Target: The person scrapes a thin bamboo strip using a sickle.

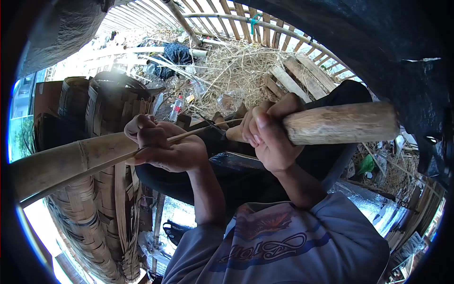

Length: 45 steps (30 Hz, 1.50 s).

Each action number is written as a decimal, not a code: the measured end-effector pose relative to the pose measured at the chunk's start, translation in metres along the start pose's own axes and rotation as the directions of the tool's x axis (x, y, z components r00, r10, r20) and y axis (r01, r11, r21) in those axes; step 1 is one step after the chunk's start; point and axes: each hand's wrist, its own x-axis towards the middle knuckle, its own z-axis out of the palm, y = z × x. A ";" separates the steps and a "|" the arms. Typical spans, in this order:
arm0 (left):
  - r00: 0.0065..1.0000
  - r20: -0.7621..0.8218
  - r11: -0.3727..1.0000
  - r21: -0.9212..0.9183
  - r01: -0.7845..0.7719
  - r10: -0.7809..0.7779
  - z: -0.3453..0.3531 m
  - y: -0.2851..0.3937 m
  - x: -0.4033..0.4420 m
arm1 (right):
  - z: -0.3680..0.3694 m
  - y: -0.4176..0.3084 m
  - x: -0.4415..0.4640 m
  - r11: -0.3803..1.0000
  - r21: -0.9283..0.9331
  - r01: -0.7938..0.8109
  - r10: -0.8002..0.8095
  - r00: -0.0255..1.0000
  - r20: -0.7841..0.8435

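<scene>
Straw [246, 61] and loose planks [291, 84] litter the ground ahead of me, with a slatted fence [243, 21] behind and woven baskets [90, 203] on my left. Hardest to make out is the blade [220, 130], a thin dark line against my black trousers [350, 97]; I cannot tell whether it touches the strip [189, 134]. My left hand [172, 147] covers one end of the pole [71, 161], and the other runs to the dark rim of my view. I can't tell if I touch the pole at all.

Both forearms rise from my shirt [279, 241], wrists bent. My left palm is turned partly up, fingers curled, thumb laid along the strip, which I hold across the palm. My right hand [273, 130] is closed round the handle [340, 124] near its narrow end (most of its thickness sticks out past my knuckles).

Slender and pale brown, the strip slants up above my lap from lower left, alongside the pole. The handle is pale, rough wood, blunt at its thick end.
</scene>
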 end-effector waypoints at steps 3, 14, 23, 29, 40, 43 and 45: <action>0.998 -0.039 0.995 -0.080 0.055 -0.059 0.003 0.002 -0.001 | -0.002 -0.004 0.002 0.999 0.047 0.018 -0.017 1.000 -0.014; 0.992 -0.049 0.980 -0.172 0.104 -0.114 0.008 0.005 -0.004 | 0.001 -0.010 0.019 0.878 0.478 0.029 0.030 0.993 -0.116; 0.989 -0.032 0.987 -0.079 0.142 -0.145 0.009 0.005 -0.002 | -0.009 0.028 0.013 0.955 0.265 -0.133 0.173 0.976 -0.134; 1.000 0.014 1.000 -0.014 0.011 -0.011 0.004 0.000 0.004 | -0.012 0.051 -0.006 0.982 0.167 -0.092 0.111 0.988 -0.110; 1.000 0.029 0.999 -0.034 0.010 -0.009 0.001 -0.003 0.004 | -0.029 0.063 -0.001 0.921 0.378 -0.090 0.114 0.993 -0.042; 0.998 0.060 1.000 0.011 -0.002 0.001 -0.002 -0.006 0.006 | -0.075 0.170 -0.050 0.975 -0.158 -0.156 0.148 0.987 -0.063; 0.998 0.069 1.000 0.019 -0.007 0.005 0.001 -0.004 0.004 | -0.107 0.189 -0.076 0.767 -0.620 -0.166 0.119 0.986 -0.116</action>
